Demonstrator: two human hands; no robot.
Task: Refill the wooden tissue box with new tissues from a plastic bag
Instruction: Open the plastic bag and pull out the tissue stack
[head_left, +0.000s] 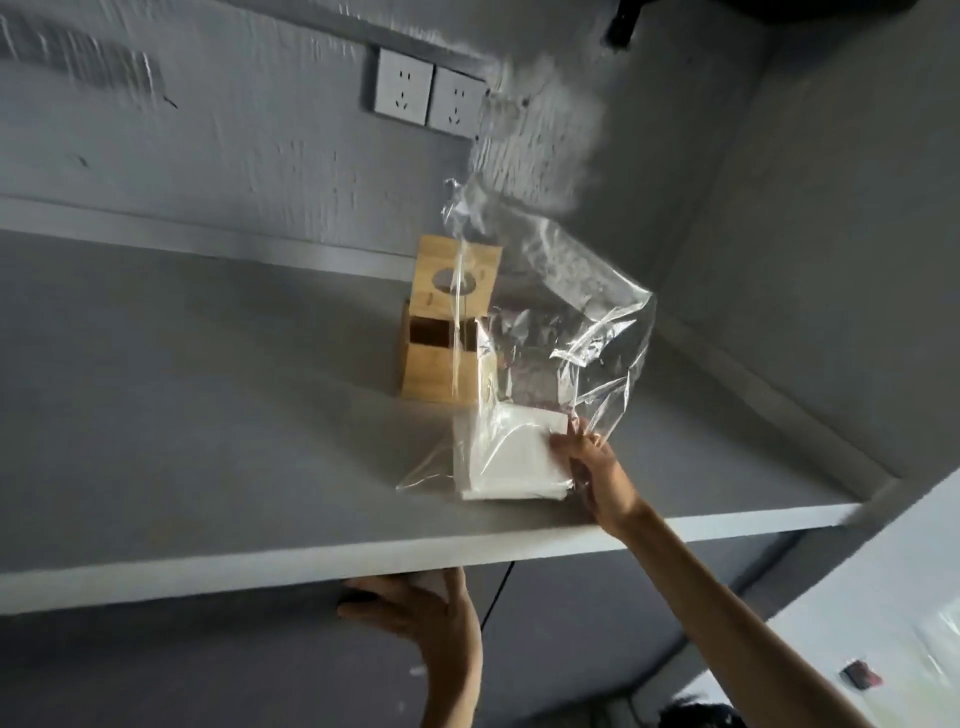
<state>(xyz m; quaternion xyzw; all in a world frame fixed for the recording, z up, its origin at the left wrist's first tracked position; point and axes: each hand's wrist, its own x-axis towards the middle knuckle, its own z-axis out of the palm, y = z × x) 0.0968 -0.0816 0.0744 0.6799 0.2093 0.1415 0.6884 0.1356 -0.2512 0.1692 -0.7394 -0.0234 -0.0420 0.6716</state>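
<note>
The grey worktop (208, 426) is filling most of the view, running from its pale front edge back to a grey wall where two white sockets (426, 96) are sitting side by side. The clear plastic bag (561, 322) is standing tall near the right end of the worktop, its crumpled upper part rising loose and open in front of the wall, its bottom resting on the surface a little way in from the front edge. The wooden tissue box (441, 332) is standing just behind the bag, toward the back edge, with a round hole in its upper face and a dark rectangular opening in the side facing the camera; part of it is showing through the plastic. The stack of white tissues (509, 457) is lying inside the bottom of the bag, close to the front edge. The right hand (597, 467) is reaching over the front edge and pinching the right side of the bag and the tissue stack through the plastic, fingers closed on it. The left hand (421, 613) is pressing up against the underside of the front edge, fingers spread flat, holding nothing.
</note>
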